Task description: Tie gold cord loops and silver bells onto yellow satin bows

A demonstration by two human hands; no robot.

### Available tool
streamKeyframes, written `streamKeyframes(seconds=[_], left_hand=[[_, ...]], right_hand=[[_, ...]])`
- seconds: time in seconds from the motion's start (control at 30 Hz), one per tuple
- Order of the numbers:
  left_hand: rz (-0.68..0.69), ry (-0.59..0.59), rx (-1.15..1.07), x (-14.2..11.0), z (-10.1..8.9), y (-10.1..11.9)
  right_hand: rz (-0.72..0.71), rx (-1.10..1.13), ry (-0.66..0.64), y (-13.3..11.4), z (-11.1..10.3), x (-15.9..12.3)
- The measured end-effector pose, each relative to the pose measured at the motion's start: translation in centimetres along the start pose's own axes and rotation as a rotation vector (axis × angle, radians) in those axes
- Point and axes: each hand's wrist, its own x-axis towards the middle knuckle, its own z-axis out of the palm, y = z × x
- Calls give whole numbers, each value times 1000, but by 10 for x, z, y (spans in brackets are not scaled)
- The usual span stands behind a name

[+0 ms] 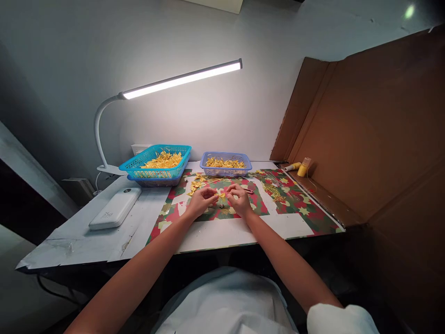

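My left hand [202,202] pinches a small yellow petal-like piece [221,195] between thumb and fingertips, a little above the table. Just to its right, my right hand [239,199] is closed in a pinch close to the same piece; what its fingertips hold is too small to make out. A small dark metallic item [221,206] lies below the gap between the hands. Behind my left hand are several loose yellow pieces [195,186]. A dark reddish tool [249,190] shows partly beyond my right fingers.
A turquoise basket [155,174] of yellow pieces is stacked on another at back left. A lilac basket [225,171] holds more. Yellow strands [274,193], thread spools [303,167] and a cardboard wall [368,130] are right; a power bank [116,208] and lamp [182,80] are left.
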Motion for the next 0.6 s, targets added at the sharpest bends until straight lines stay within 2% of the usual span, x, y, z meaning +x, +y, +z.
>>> streamKeyframes(seconds=[0.23, 0.6], left_hand=[[-20, 42, -29, -2, 0, 2], [1, 76, -14, 0, 0, -6]], right_hand=[[-15, 15, -54, 1, 4, -2], [-29, 23, -99, 4, 6, -2]])
